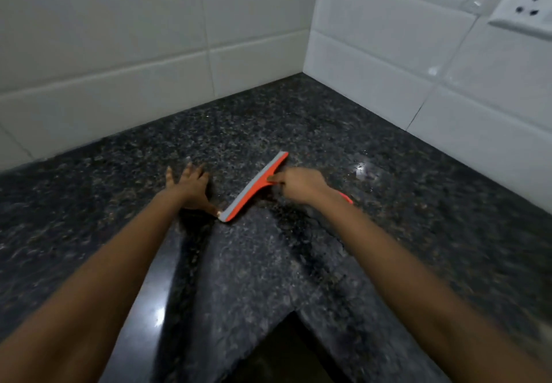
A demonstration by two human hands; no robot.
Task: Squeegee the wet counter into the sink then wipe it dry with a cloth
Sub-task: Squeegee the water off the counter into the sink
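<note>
An orange squeegee [254, 187] with a grey rubber blade lies slanted on the dark speckled granite counter [373, 218] near the corner. My right hand [301, 184] grips its orange handle, whose tail end pokes out behind the wrist. My left hand [191, 190] rests flat on the counter with fingers spread, and its thumb touches the blade's near end. Wet glints show on the stone to the right of the squeegee. No sink and no cloth are in view.
White tiled walls [119, 69] meet in a corner behind the counter. A white wall socket [525, 6] sits at the upper right. The counter's inner edge and a dark gap [286, 352] lie at the bottom centre.
</note>
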